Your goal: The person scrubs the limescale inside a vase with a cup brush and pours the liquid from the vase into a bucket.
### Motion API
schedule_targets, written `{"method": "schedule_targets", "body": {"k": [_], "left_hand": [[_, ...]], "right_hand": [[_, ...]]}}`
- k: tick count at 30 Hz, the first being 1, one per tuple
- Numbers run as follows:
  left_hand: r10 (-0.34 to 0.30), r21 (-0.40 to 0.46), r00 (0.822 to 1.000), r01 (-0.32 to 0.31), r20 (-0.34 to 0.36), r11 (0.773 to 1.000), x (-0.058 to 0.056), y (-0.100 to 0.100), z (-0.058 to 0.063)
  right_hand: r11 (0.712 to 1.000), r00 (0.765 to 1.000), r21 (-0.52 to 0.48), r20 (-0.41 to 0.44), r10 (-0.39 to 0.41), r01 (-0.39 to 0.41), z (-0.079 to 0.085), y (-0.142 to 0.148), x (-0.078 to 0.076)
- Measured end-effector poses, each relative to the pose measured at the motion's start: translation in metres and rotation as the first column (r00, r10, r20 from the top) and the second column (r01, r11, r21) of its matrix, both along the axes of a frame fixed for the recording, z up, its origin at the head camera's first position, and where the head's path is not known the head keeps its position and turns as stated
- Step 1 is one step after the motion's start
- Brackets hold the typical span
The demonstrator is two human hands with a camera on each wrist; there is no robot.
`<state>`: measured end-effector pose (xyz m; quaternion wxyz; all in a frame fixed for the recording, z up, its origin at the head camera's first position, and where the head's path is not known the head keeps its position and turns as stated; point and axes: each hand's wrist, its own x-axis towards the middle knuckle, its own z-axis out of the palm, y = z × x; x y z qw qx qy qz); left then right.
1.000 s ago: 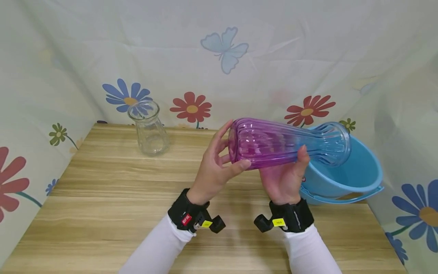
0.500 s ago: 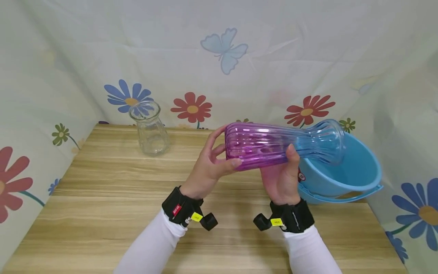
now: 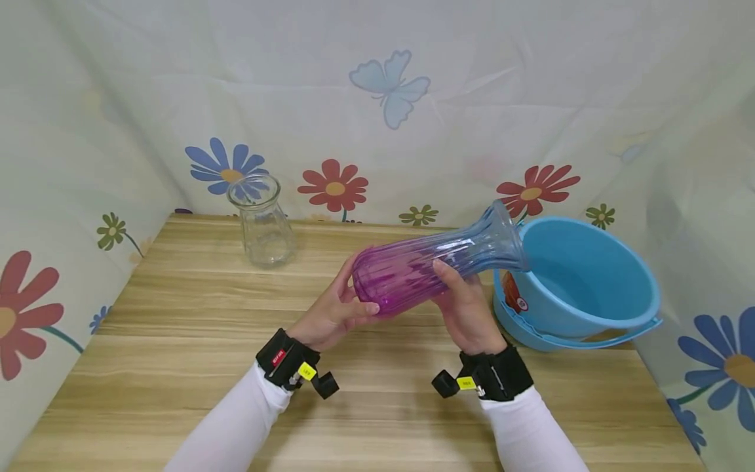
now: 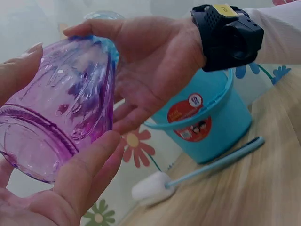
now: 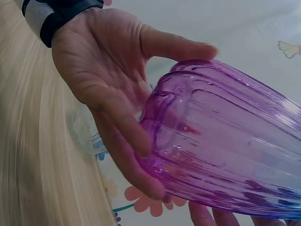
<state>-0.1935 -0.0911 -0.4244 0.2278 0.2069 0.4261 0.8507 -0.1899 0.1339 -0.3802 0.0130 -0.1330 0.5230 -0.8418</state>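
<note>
Both hands hold a ribbed glass vase (image 3: 407, 272), purple at the base and fading to blue at its flared mouth. It is tilted above the table, mouth up and to the right, its lip overlapping the bucket's edge in the head view. My left hand (image 3: 330, 314) grips the purple base, thumb on the near side and fingers around the far side. My right hand (image 3: 468, 314) holds the middle from below, with its thumb (image 3: 449, 275) across the ribs. In the left wrist view the vase's round bottom (image 4: 35, 146) faces the camera.
A light-blue bucket (image 3: 533, 314) with its handle down stands at the right of the wooden table (image 3: 377, 419). Beside it lies a bottle brush with a white head (image 4: 153, 188). A clear glass vase (image 3: 267, 236) stands at the back left. Flower-printed cloth encloses the table.
The vase has moved left and toward me, with its base lowered and its mouth swung upward, leaving the space over the bucket. Both hands keep hold of it.
</note>
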Motion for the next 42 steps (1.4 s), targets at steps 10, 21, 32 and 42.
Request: {"method": "schedule_targets", "body": {"k": [10, 21, 32, 42], "left_hand": [[-0.055, -0.015, 0.998, 0.055, 0.017, 0.998, -0.004, -0.012, -0.023], [0.02, -0.136, 0.999, -0.013, 0.049, 0.991, -0.007, -0.006, -0.037], [0.163, -0.373, 0.97, -0.22, -0.181, 0.901, -0.008, 0.004, -0.041], [0.227, -0.481, 0.881, -0.424, -0.414, 0.767, -0.001, 0.008, -0.036]], "right_hand": [[0.976, 1.0, 0.218, -0.007, -0.009, 0.01, -0.003, -0.008, -0.002], [0.875, 0.987, 0.473, -0.158, -0.024, 0.097, 0.01, -0.025, 0.005], [0.808, 0.983, 0.584, -0.181, 0.038, 0.076, 0.024, -0.041, 0.008], [0.763, 0.989, 0.642, -0.145, 0.025, 0.075, 0.024, -0.048, 0.01]]}}
